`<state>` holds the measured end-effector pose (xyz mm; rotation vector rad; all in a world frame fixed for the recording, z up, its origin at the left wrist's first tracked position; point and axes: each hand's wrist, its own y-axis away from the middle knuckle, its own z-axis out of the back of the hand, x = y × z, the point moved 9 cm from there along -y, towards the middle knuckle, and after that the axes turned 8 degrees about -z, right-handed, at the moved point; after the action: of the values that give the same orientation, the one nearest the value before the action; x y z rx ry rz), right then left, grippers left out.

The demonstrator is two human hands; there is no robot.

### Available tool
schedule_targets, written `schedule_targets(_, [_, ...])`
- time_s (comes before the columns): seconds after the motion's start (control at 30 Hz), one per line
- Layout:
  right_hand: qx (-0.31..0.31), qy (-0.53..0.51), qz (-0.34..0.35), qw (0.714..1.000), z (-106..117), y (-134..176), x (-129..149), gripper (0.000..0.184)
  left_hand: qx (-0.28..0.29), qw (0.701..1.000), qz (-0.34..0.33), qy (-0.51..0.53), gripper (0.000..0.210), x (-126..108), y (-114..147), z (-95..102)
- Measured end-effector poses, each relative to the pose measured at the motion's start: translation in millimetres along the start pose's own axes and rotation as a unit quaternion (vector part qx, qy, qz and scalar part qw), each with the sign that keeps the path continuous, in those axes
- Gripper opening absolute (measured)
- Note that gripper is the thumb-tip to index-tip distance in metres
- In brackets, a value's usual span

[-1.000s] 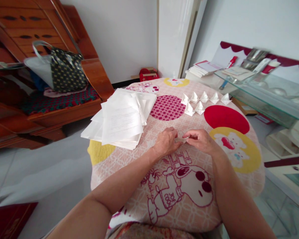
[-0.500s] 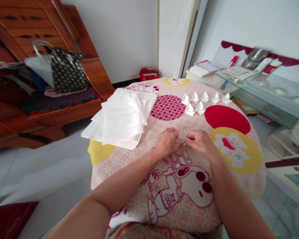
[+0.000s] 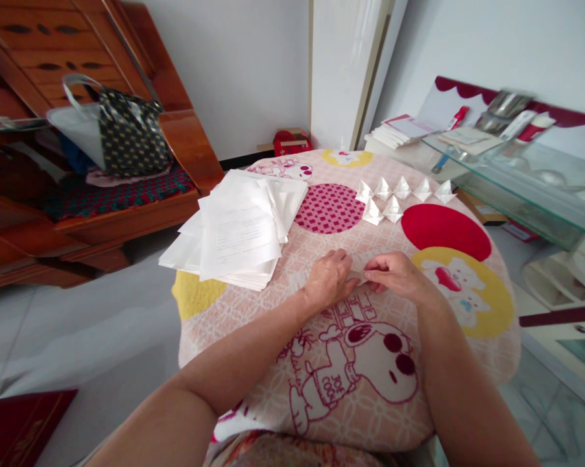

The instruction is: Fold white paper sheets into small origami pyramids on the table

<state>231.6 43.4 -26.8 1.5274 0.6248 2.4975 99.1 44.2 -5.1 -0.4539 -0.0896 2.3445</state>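
Between my hands, low over the cloth-covered table, is a small piece of folded white paper (image 3: 358, 275), mostly hidden by fingers. My left hand (image 3: 327, 279) is closed on its left side, thumb toward the right. From the right, my right hand (image 3: 392, 275) pinches the paper's edge with thumb and fingers. Several folded paper shapes (image 3: 393, 209) with pointed tips stand in two rows beyond my hands. To the left lies a loose stack of white paper sheets (image 3: 241, 237), the top one bearing faint print.
A patterned tablecloth (image 3: 292, 350) covers the round table. On the right stands a glass shelf (image 3: 526, 175) with metal cups and papers, close to the table edge. A wooden bench (image 3: 176, 149) at the left holds a dotted bag (image 3: 131, 136). A red box (image 3: 291, 144) sits on the floor behind.
My right hand's fingers have shifted slightly on the small paper, and its wrist has moved a little to the right. My left hand stays nearly still.
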Motion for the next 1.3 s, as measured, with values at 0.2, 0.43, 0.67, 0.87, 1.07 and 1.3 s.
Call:
schedule_targets(0.2, [0.022,-0.048,-0.021,0.998,0,-1,-6,0.018,0.004,1.0,0.001,-0.005,0.022,0,-1,-0.8])
schedule_targets(0.43, [0.024,-0.06,-0.025,0.998,2,-2,-8,0.023,-0.005,1.0,-0.003,-0.008,0.021,-1,-1,0.0])
schedule_targets(0.67, [0.033,-0.035,-0.017,0.999,7,-4,-16,0.024,-0.006,1.0,-0.008,-0.002,0.021,-2,-1,0.6])
schedule_targets(0.87, [0.02,0.019,0.008,1.0,9,1,-5,0.026,-0.002,1.0,-0.006,-0.009,0.022,-1,-1,-0.2])
schedule_targets(1.07, [-0.067,0.203,0.021,0.977,6,6,9,0.029,-0.013,1.0,-0.012,-0.001,0.021,-1,0,-1.3])
schedule_targets(1.3, [-0.177,0.411,0.064,0.892,3,11,27,0.033,-0.013,1.0,-0.015,-0.005,0.022,-1,0,-2.1])
